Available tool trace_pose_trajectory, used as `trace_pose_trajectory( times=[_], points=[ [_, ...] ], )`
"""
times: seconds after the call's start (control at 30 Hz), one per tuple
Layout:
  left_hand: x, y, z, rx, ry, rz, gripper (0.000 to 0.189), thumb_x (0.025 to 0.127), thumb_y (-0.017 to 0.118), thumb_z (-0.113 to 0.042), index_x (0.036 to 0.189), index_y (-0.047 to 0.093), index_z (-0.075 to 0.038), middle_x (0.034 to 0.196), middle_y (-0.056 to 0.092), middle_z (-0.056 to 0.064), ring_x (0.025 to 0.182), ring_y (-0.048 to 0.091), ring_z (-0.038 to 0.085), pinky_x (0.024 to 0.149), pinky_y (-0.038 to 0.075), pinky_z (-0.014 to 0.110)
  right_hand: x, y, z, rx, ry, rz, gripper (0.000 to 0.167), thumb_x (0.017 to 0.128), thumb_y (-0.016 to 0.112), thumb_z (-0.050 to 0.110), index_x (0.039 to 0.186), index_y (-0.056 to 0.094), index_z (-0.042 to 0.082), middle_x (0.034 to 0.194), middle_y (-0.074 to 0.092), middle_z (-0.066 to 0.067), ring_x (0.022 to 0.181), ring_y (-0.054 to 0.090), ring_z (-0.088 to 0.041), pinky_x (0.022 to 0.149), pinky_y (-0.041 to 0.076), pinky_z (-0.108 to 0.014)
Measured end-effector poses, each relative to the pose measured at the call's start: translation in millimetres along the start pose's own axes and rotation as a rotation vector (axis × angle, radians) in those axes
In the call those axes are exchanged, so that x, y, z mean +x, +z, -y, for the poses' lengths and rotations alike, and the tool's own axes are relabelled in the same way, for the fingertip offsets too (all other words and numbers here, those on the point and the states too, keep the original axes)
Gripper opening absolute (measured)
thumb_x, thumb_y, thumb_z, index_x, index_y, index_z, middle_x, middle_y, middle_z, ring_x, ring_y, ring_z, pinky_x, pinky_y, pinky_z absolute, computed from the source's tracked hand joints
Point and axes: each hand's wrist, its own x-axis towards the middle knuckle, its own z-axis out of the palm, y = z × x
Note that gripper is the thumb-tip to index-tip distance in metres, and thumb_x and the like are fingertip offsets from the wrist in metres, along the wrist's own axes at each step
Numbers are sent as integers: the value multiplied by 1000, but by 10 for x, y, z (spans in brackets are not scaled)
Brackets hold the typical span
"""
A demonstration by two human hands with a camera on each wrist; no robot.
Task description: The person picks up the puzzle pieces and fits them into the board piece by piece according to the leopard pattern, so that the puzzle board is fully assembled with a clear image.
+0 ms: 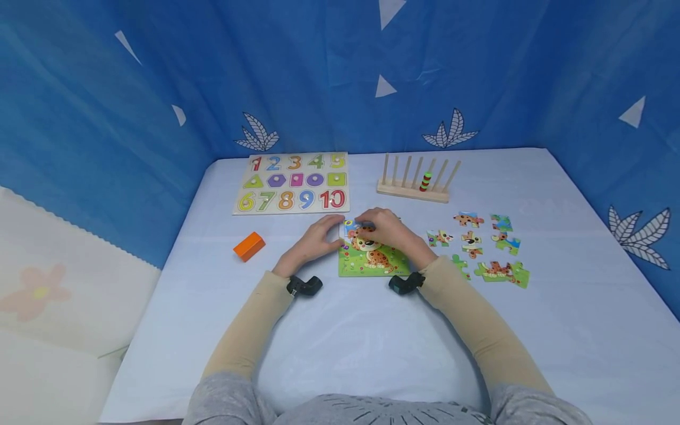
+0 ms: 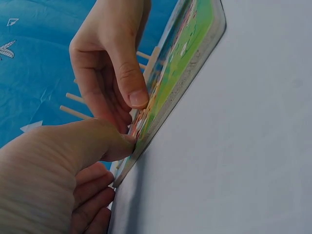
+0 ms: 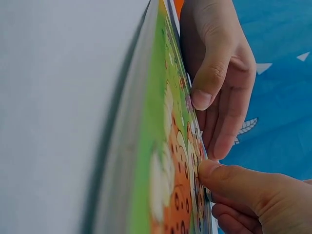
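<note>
Presently, flat green board with spotted-animal picture (image 1: 366, 260) lies at frame centre; left hand (image 1: 314, 241) loose-fingered, thumb at its left edge; right hand (image 1: 392, 230) nearer, over upper part, pinch unclear.

The puzzle board (image 1: 356, 262) lies between the block (image 1: 249, 246) and loose pieces (image 1: 471, 239) (those on its right), peg rack (image 1: 412, 192) behind.

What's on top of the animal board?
A spotted animal picture. The right hand covers part, so anything beneath can't be seen; the left hand touches the board's left edge.
</note>
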Motion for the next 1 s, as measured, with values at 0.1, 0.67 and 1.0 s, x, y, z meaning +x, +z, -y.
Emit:
trace_pose_trajectory(
  times=[0.1, 0.67, 1.0],
  points=[
    [2, 3, 6, -4, -10, 4, 64, 84, 69, -17, 139, 41, 0, 143, 40, 14, 134, 33, 26, 112, 24, 32, 0, 6, 8, 3, -2, -4, 39, 85, 72, 20, 118, 65, 1, 115, 64, -14, 108, 58, -27, 94, 47, -42],
    [9, 5, 24, -2, -9, 3, 63, 84, 69, -18, 139, 42, -1, 143, 40, 13, 134, 33, 26, 112, 25, 34, 24, 28, 6, 38, -11, -15, 34, 87, 69, 16, 118, 65, 2, 115, 64, -13, 105, 59, -26, 90, 49, -40],
    [11, 2, 31, 8, -15, 0, 65, 83, 69, -18, 140, 42, -2, 143, 40, 13, 134, 34, 27, 113, 24, 34, -235, -487, -135, 393, 92, -113, 48, 85, 72, 19, 127, 58, 2, 126, 58, -13, 117, 52, -30, 99, 42, -46]
  ],
)
